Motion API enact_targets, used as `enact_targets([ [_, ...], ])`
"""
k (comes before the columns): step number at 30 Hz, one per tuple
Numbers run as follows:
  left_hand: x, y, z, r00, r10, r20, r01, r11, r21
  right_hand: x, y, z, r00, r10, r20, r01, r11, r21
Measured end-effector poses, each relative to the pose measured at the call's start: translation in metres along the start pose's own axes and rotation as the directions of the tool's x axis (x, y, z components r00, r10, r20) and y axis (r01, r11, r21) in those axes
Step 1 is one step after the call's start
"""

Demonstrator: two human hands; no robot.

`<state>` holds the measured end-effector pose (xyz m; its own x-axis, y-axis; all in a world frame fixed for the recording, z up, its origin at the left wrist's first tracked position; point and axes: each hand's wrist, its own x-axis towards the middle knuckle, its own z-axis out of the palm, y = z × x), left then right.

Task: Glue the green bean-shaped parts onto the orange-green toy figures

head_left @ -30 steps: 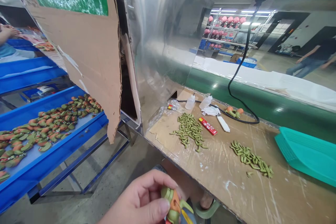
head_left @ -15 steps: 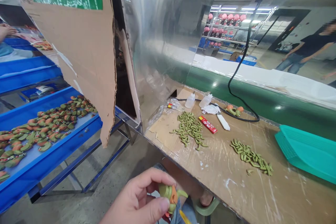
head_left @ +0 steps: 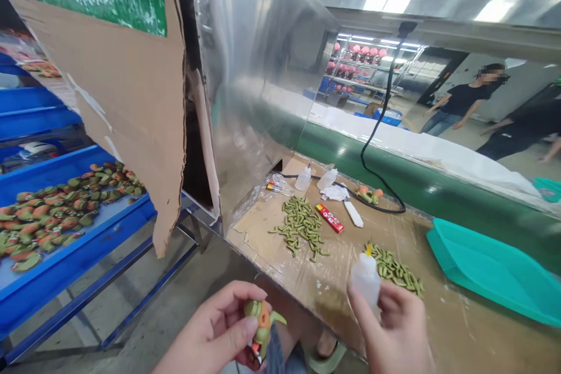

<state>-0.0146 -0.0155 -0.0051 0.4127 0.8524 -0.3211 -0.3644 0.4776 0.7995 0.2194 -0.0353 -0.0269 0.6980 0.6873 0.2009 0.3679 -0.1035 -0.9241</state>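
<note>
My left hand (head_left: 214, 327) is low in the view, its fingers shut on a green and orange toy figure (head_left: 263, 327). My right hand (head_left: 390, 327) grips a white squeeze bottle (head_left: 366, 277) with a yellow tip. That bottle stands in front of a pile of small green curved pieces (head_left: 397, 269), hiding part of it. Another green pile (head_left: 300, 225) lies further left on the cardboard-covered bench (head_left: 456, 327). Beyond it are a red box (head_left: 329, 218), a white tube (head_left: 353, 213), two small white bottles (head_left: 302, 179) and a finished figure (head_left: 367, 193).
A teal tray (head_left: 486, 269) sits at the bench's right. A black cable (head_left: 381, 128) hangs down onto it. Left of the bench, a torn cardboard sheet (head_left: 127, 111) and steel panel (head_left: 249, 70) stand beside a blue rack (head_left: 56, 216) of figures. A person (head_left: 460, 99) stands far back.
My right hand has entered the view with the white bottle, in front of the right green pile. My left hand still holds the figure, and the view has shifted slightly.
</note>
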Motion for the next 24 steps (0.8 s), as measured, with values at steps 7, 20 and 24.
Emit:
enact_targets([
  [7, 0.003, 0.0, -0.013, 0.999, -0.014, -0.046, 0.013, 0.999, -0.031, 0.035, 0.035, 0.009, 0.987, -0.09, -0.133, 0.081, 0.994, -0.071],
  [20, 0.005, -0.001, -0.013, 0.999, -0.024, -0.024, 0.023, 0.998, -0.053, 0.042, 0.016, 0.048, 0.718, -0.47, 0.514, 0.687, 0.6, -0.411],
  [24, 0.004, -0.002, -0.016, 0.999, -0.029, -0.024, 0.027, 0.998, -0.062, 0.04, 0.022, 0.046, 0.721, -0.409, 0.559, 0.67, 0.619, -0.411],
])
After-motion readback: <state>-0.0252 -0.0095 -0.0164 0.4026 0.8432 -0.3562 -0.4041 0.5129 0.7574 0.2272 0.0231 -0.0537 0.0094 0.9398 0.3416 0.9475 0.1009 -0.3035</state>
